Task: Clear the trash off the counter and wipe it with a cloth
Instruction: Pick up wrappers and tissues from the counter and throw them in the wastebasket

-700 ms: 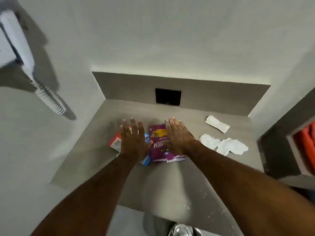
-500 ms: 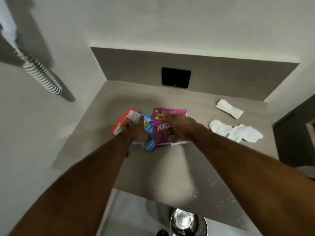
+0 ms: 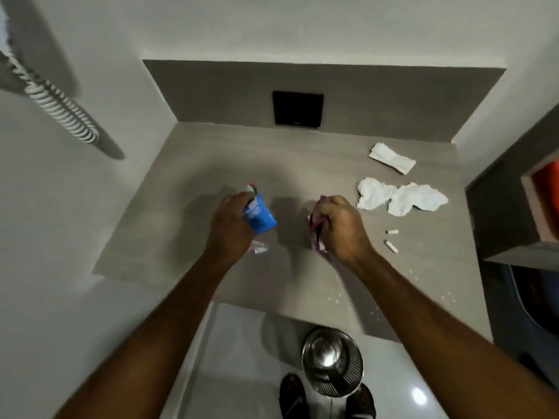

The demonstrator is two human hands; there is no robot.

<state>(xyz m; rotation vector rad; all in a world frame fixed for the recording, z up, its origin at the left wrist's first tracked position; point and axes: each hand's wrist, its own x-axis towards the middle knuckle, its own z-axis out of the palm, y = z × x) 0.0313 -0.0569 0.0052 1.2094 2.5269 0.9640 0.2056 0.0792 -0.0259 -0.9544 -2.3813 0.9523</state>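
Over the middle of the grey counter (image 3: 187, 164), my left hand (image 3: 231, 226) is shut on a blue wrapper (image 3: 260, 217), with a bit of red-and-white packet poking out above my fingers. My right hand (image 3: 343, 226) is shut on a crumpled purple snack bag (image 3: 316, 228), mostly hidden in my fist. Both are lifted off the surface. To the right lie a crumpled white tissue (image 3: 400, 199), a folded white paper (image 3: 391, 158) and two small white stubs (image 3: 391, 241).
A shiny metal bin (image 3: 332, 359) stands on the floor below the counter's front edge. A black wall plate (image 3: 298, 108) sits on the backsplash. A coiled cord (image 3: 57, 108) hangs on the left wall. A shelf unit (image 3: 520, 213) borders the right. White crumbs dot the counter's front right.
My hands, flat on the wrappers before, have closed around them and lifted them off the counter. The view has tilted down, showing the bin.
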